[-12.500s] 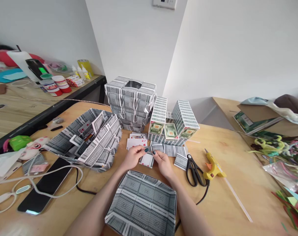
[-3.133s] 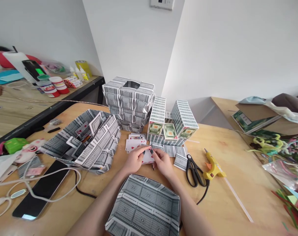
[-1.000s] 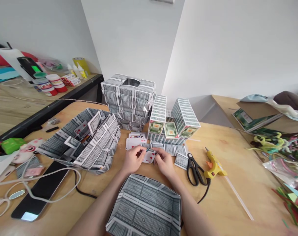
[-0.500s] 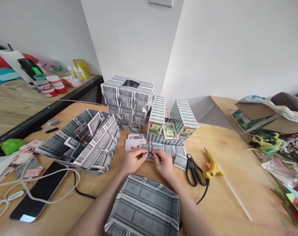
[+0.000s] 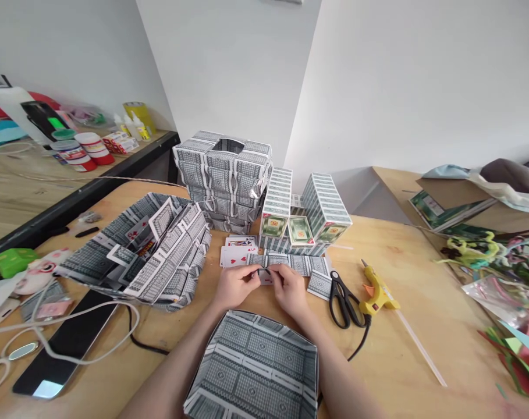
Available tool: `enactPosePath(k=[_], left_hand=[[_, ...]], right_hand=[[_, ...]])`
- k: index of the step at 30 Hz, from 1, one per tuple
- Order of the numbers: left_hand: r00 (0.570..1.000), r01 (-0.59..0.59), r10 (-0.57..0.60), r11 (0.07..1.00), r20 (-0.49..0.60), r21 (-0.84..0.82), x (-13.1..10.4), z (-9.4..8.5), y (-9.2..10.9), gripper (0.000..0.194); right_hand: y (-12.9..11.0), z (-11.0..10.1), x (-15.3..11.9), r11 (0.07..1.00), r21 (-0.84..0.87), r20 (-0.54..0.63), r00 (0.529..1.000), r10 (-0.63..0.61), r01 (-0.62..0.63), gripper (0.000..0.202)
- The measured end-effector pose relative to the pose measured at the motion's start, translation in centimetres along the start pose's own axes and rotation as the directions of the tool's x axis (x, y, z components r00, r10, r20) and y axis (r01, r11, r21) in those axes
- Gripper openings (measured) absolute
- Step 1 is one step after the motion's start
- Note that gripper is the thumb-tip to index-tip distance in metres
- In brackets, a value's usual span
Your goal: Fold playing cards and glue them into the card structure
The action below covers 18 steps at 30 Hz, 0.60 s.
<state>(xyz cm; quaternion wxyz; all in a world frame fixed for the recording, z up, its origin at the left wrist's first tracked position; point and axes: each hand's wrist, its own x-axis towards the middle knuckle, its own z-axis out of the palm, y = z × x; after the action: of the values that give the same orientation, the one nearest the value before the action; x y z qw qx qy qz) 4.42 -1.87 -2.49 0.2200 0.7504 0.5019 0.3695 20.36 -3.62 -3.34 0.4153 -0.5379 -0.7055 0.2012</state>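
My left hand (image 5: 237,287) and my right hand (image 5: 289,288) are close together over the table, fingertips pinched. Between them is a thin dark strip (image 5: 265,270), too small to tell its kind. Just beneath lies a face-up playing card (image 5: 265,280), partly covered by my fingers. Past my fingertips lie several patterned card backs (image 5: 299,265) in a row and face-up cards (image 5: 234,256) to the left. Between my forearms sits a shallow tray made of playing cards (image 5: 256,361).
A card-built box (image 5: 227,180) and stacked card packs (image 5: 278,198) stand behind. At left is a card-built basket (image 5: 177,262) with cards inside, beside a phone (image 5: 63,349) and white cable (image 5: 93,361). At right are black scissors (image 5: 345,302) and a yellow glue gun (image 5: 377,294).
The dark strip showed as a small cross between my fingertips; now its ends sit nearly level in each pinch. The view has shifted slightly; the hands stay over the same spot.
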Motion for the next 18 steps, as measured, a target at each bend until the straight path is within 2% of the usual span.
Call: enactPosePath(k=[6, 11, 15, 18], left_hand=[[0.999, 0.024, -0.024, 1.0, 0.026, -0.018, -0.05, -0.05, 0.04, 0.027], [0.996, 0.064, -0.06, 0.996, 0.069, -0.063, -0.14, -0.11, -0.09, 0.029], [0.988, 0.114, -0.092, 0.977, 0.122, -0.183, -0.1, -0.08, -0.11, 0.034], [0.987, 0.135, -0.102, 0.943, 0.123, -0.305, 0.03, 0.11, -0.08, 0.038]], right_hand=[[0.05, 0.11, -0.06, 0.999, 0.047, -0.029, 0.999, 0.025, -0.023, 0.019], [0.06, 0.03, -0.01, 0.988, 0.122, -0.013, 0.995, 0.095, -0.093, 0.018], [0.37, 0.24, 0.14, 0.95, 0.249, 0.01, 0.982, 0.19, -0.187, 0.019], [0.71, 0.62, 0.27, 0.881, 0.386, 0.046, 0.96, 0.277, -0.273, 0.022]])
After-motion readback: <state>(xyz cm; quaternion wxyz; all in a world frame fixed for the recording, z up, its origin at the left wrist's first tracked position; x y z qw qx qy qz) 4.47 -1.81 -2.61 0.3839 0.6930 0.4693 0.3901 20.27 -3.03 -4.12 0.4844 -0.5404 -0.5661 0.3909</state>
